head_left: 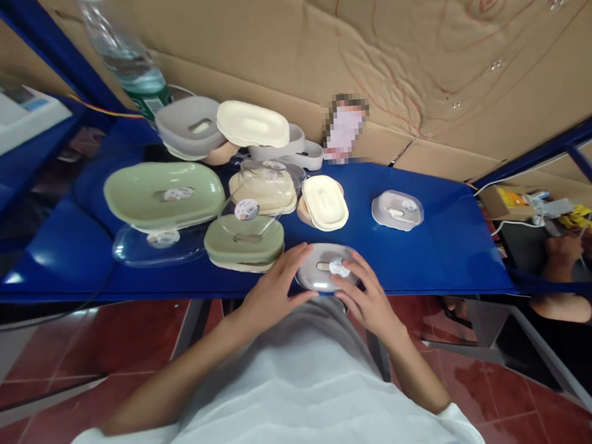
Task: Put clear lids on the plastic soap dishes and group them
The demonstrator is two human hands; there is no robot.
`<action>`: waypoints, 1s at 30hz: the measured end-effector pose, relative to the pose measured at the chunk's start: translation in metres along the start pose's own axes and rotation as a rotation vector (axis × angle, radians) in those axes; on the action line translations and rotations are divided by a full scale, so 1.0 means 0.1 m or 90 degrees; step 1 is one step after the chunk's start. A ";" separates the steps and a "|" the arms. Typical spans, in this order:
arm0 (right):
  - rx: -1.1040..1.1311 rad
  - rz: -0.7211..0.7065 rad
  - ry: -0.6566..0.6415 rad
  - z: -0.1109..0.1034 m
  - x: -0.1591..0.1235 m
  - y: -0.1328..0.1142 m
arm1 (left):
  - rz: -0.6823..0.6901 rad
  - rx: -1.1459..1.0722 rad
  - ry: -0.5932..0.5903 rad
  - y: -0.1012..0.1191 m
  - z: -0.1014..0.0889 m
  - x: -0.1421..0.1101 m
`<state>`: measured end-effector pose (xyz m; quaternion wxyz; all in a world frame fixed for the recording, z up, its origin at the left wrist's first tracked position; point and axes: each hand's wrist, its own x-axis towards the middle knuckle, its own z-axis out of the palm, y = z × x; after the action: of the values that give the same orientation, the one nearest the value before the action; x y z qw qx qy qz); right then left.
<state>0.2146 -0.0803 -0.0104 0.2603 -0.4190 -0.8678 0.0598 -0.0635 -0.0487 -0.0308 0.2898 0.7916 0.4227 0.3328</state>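
Note:
A small grey oval container (318, 254) with a clear lid sits at the table's front edge. On the lid is a round white label (338, 267). My left hand (275, 288) curves round the container's left end, thumb at the near side and fingers at the far side. From the right, my right hand (365, 288) grips the same container, with fingertips at the label and lid edge. Just left of my left hand lies a green oval dish (244, 242) on a cream one. A second grey container (397, 210) with a clear lid and label stands farther right.
Cream lids (326, 203), a large green dish (165, 190), clear lids (140, 246) and grey dishes (188, 125) crowd the blue table (450, 252). Behind them stand a water bottle (130, 64) and a blurred phone (345, 129) against cardboard. Another person's hand (564, 250) shows at far right.

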 end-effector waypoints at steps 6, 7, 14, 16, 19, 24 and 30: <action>-0.021 -0.012 -0.001 0.01 0.00 0.01 | 0.009 0.008 0.041 0.00 0.01 0.01; -0.028 -0.018 0.008 0.02 -0.01 0.01 | 0.013 0.019 0.046 -0.01 0.02 0.00; -0.077 -0.022 -0.008 0.04 -0.03 -0.02 | 0.057 0.082 0.074 -0.11 0.06 -0.04; -0.079 -0.030 -0.013 0.04 -0.03 -0.02 | 0.067 0.103 0.081 -0.13 0.06 -0.05; -0.085 -0.044 -0.030 0.03 -0.02 -0.03 | 0.072 0.109 0.083 -0.13 0.04 -0.06; -0.100 -0.037 -0.049 0.02 0.12 0.01 | -0.006 0.060 0.092 -0.03 0.03 -0.02; -0.088 -0.016 -0.069 -0.02 0.27 0.07 | -0.038 0.027 0.100 0.03 0.04 0.02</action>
<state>0.2069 -0.0555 -0.0007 0.1842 -0.4209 -0.8880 0.0192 -0.0581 -0.0495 -0.0310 0.2489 0.7561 0.4741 0.3763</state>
